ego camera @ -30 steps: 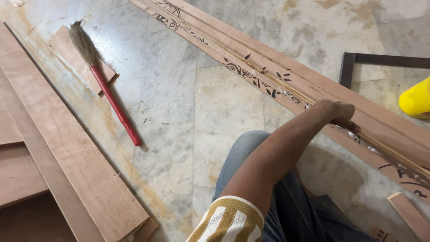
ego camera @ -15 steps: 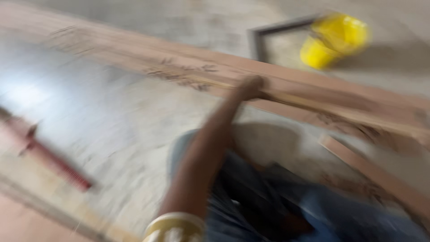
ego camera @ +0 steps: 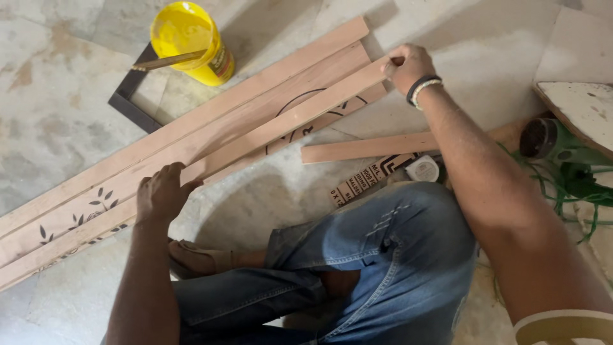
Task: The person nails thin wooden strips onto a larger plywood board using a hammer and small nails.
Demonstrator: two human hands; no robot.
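Note:
A long narrow wooden strip [ego camera: 281,124] lies diagonally on top of wider plywood boards [ego camera: 255,96] on the stone floor. My left hand [ego camera: 163,191] presses down on the strip near its lower left part, fingers curled over its edge. My right hand [ego camera: 405,66], with a dark wristband, grips the strip's upper right end. My knees in blue jeans [ego camera: 383,255] are below, between my arms.
A yellow tub [ego camera: 189,41] with a stick across its rim stands at the top left beside a dark frame [ego camera: 131,102]. A short wooden strip [ego camera: 367,147] and a tape measure [ego camera: 423,169] lie near my knee. A green power tool [ego camera: 552,144] and cord sit at the right.
The view has swung to the right along the boards. The broom and left-hand planks have left the view, and my right hand now holds the strip's far end.

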